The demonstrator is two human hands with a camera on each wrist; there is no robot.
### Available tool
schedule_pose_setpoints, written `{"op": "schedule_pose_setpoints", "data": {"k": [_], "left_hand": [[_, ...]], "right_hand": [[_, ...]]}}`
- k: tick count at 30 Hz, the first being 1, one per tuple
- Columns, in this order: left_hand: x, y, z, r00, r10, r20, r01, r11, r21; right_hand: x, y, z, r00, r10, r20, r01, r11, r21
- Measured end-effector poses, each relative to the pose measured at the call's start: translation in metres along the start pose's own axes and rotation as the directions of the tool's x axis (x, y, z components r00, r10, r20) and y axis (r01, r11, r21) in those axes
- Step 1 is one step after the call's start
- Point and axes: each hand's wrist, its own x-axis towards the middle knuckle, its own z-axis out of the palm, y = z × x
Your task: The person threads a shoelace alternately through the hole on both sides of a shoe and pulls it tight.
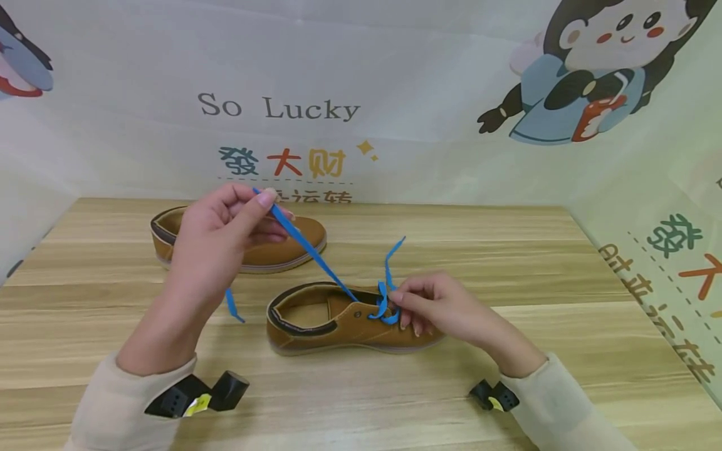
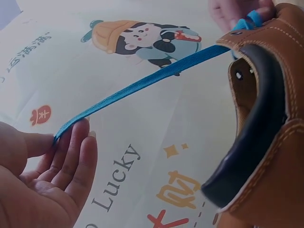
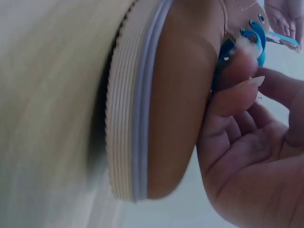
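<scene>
A brown shoe [image 1: 304, 341] with blue laces stands on the wooden table, toe to the right. My left hand [image 1: 217, 235], raised above and left of it, pinches one end of the blue shoelace [image 1: 310, 250] between thumb and fingers. From there the lace runs taut down to the shoe's upper eyelets, as the left wrist view also shows. My right hand [image 1: 437, 307] is at the front of the lacing, its thumb and curled fingers pinching the shoelace [image 3: 256, 40] there. The lace's other end sticks up beside the right fingertips.
Behind my left hand lies a second brown shoe [image 1: 287, 250], partly hidden. A short blue lace end [image 1: 232, 307] shows on the table beside my left wrist. A printed white cloth [image 1: 423, 156] hangs behind the wooden table [image 1: 507, 250] and along its sides.
</scene>
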Motion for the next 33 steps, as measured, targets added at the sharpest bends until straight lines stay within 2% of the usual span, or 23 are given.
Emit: {"op": "schedule_pose_setpoints", "data": {"k": [7, 16, 19, 22, 24, 25, 26, 27, 29, 31, 33], "left_hand": [[0.002, 0.002, -0.010, 0.997, 0.045, -0.059, -0.051, 0.992, -0.113], [0.001, 0.011, -0.023, 0.980, 0.132, -0.147, -0.166, 0.955, -0.248], [0.000, 0.013, -0.024, 0.978, 0.139, -0.157, -0.176, 0.950, -0.256], [0.000, 0.012, -0.028, 0.985, 0.120, -0.123, -0.142, 0.973, -0.185], [0.001, 0.011, -0.030, 0.990, 0.101, -0.100, -0.104, 0.994, -0.026], [0.001, 0.010, -0.031, 0.991, 0.093, -0.091, -0.085, 0.993, 0.085], [0.002, 0.009, -0.032, 0.993, 0.091, -0.082, -0.073, 0.977, 0.201], [0.002, 0.008, -0.032, 0.994, 0.086, -0.074, -0.059, 0.947, 0.315], [0.002, 0.006, -0.030, 0.994, 0.089, -0.061, -0.047, 0.865, 0.500], [0.002, 0.005, -0.029, 0.997, 0.072, -0.025, -0.042, 0.797, 0.603], [0.003, 0.003, -0.027, 0.999, 0.020, 0.032, -0.037, 0.745, 0.666]], "right_hand": [[-0.003, -0.002, -0.004, 1.000, 0.005, 0.021, -0.003, 0.995, -0.103], [-0.005, -0.001, -0.006, 0.999, -0.002, 0.032, 0.006, 0.993, -0.118], [-0.005, -0.001, -0.006, 1.000, -0.002, 0.029, 0.006, 0.993, -0.122], [-0.003, 0.000, -0.007, 1.000, 0.005, 0.002, -0.005, 0.991, -0.135], [-0.002, 0.001, -0.008, 0.999, 0.017, -0.028, -0.021, 0.990, -0.142], [-0.002, 0.002, -0.008, 0.999, 0.024, -0.043, -0.030, 0.990, -0.138], [-0.001, 0.003, -0.008, 0.997, 0.039, -0.060, -0.046, 0.990, -0.130], [0.000, 0.004, -0.009, 0.996, 0.053, -0.073, -0.061, 0.991, -0.116], [0.001, 0.005, -0.009, 0.992, 0.084, -0.098, -0.092, 0.992, -0.081], [0.002, 0.006, -0.009, 0.988, 0.106, -0.112, -0.110, 0.994, -0.026], [0.003, 0.007, -0.010, 0.986, 0.120, -0.119, -0.116, 0.992, 0.041]]}}
